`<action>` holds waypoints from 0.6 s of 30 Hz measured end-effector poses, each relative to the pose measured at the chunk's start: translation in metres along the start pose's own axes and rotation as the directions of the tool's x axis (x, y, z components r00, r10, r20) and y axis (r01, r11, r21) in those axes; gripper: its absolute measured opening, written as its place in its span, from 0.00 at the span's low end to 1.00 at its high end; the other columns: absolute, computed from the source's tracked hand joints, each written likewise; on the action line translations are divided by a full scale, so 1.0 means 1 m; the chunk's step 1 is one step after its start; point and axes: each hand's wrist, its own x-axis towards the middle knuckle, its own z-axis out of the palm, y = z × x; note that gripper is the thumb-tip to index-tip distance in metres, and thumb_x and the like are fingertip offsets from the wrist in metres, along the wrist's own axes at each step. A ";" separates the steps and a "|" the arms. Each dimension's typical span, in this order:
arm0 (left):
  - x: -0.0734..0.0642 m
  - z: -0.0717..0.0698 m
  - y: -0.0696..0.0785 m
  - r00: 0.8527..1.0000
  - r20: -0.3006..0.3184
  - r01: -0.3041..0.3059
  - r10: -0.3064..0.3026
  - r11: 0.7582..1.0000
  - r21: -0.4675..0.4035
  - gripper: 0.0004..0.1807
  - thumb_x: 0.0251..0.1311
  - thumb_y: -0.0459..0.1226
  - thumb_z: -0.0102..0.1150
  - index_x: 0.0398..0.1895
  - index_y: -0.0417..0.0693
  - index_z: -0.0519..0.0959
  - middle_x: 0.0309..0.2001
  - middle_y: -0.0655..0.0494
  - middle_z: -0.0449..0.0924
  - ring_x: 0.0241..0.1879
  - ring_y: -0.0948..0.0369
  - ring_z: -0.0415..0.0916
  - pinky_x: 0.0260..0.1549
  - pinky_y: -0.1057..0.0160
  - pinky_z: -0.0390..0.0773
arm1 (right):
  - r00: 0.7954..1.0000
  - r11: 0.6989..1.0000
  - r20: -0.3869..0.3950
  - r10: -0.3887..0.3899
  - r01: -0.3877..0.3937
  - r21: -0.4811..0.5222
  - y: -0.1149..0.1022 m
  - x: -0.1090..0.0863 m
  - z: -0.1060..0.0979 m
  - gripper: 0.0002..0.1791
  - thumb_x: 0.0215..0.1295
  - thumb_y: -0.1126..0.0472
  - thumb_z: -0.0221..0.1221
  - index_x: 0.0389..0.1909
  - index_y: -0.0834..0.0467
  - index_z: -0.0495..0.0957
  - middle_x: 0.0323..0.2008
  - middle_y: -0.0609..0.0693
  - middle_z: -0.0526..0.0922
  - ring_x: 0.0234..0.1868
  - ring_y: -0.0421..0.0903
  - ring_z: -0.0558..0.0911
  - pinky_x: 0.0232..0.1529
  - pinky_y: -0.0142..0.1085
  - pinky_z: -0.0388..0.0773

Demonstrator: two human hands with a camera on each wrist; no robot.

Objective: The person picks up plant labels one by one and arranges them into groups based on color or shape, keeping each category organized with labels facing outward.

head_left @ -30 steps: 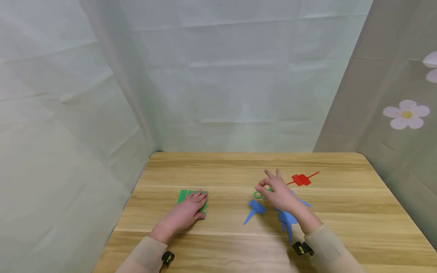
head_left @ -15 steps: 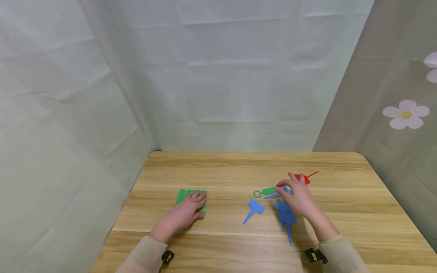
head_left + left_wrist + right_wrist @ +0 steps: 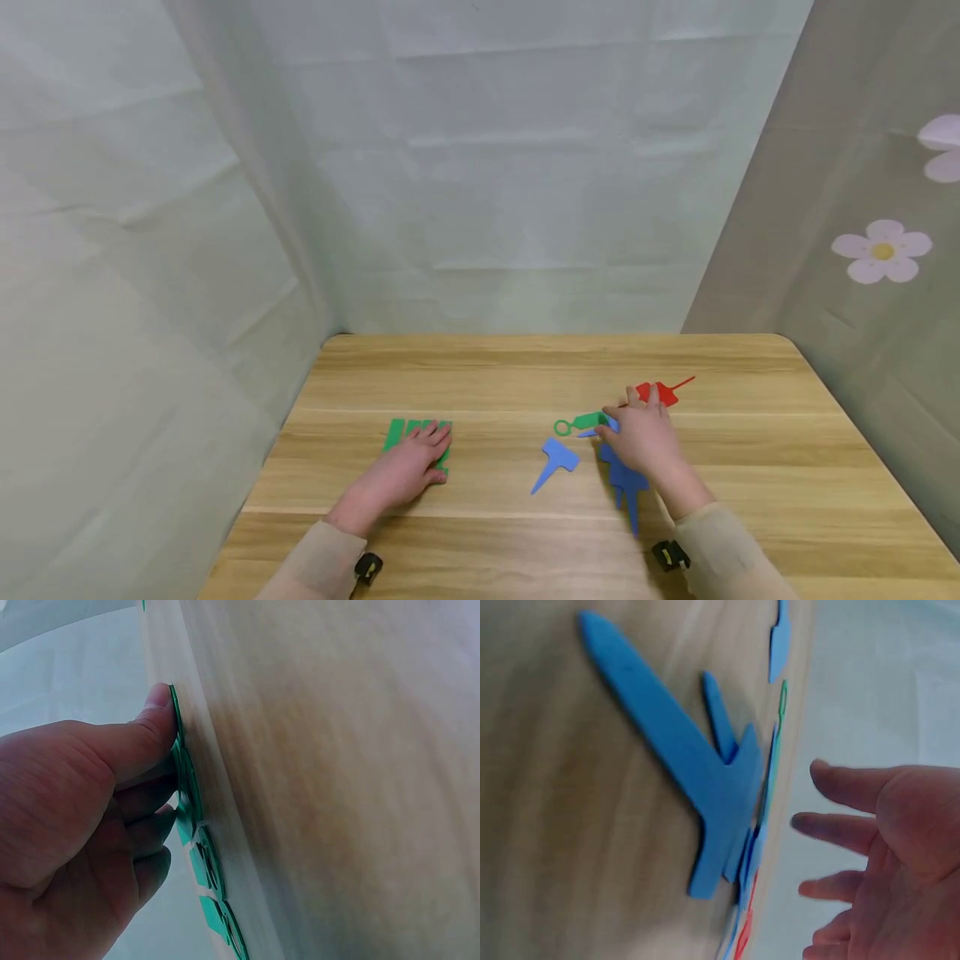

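My left hand (image 3: 408, 468) rests on a row of flat green tags (image 3: 394, 432), its fingers stretched forward over them. In the left wrist view, the green tags (image 3: 214, 915) lie side by side, with the thumb and fingertips touching some of them. My right hand (image 3: 648, 433) hovers over the right-hand group with fingers spread, holding nothing. Just left of it lies a green tag with a ring end (image 3: 588, 421). Blue T-shaped plant labels (image 3: 628, 483) overlap beneath the palm; the right wrist view shows one blue label (image 3: 667, 735) close up. Part of the group is hidden by the hand.
A single blue T-shaped label (image 3: 558, 460) lies between the hands. Red tags (image 3: 663, 394) with thin stems sit beyond the right fingertips. The wooden table (image 3: 480, 542) meets pale cloth walls (image 3: 517, 208) at its back and sides.
My right hand moves from above the green ring to the right, then slightly back left, and its pinched fingertips spread apart. My left hand stays on the green tags.
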 end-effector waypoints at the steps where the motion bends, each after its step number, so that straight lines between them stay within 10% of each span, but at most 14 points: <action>1: 0.000 0.000 0.000 1.000 0.000 0.001 -0.001 1.000 -0.004 0.38 0.72 0.42 0.66 0.78 0.30 0.67 0.80 0.37 0.62 0.81 0.39 0.55 0.78 0.38 0.56 | 1.000 0.999 0.003 -0.017 0.017 0.040 0.000 -0.001 0.002 0.28 0.76 0.51 0.66 0.69 0.61 0.80 0.76 0.79 0.61 0.77 0.86 0.45 0.72 0.77 0.56; 7: 0.001 0.003 0.000 1.000 -0.006 0.006 -0.006 1.000 -0.011 0.38 0.72 0.42 0.67 0.78 0.30 0.67 0.80 0.37 0.62 0.81 0.40 0.55 0.79 0.38 0.56 | 0.992 0.926 0.031 -0.119 0.100 0.364 0.005 -0.013 0.011 0.31 0.81 0.51 0.60 0.77 0.63 0.71 0.76 0.69 0.68 0.75 0.72 0.68 0.69 0.70 0.69; 18: 0.005 0.004 0.000 1.000 -0.011 0.008 -0.008 1.000 -0.008 0.37 0.73 0.42 0.66 0.78 0.31 0.67 0.81 0.38 0.62 0.81 0.40 0.55 0.79 0.39 0.55 | 0.996 0.913 0.043 -0.076 0.052 0.404 0.032 -0.025 0.007 0.38 0.81 0.50 0.61 0.83 0.62 0.61 0.73 0.68 0.73 0.69 0.68 0.76 0.64 0.64 0.77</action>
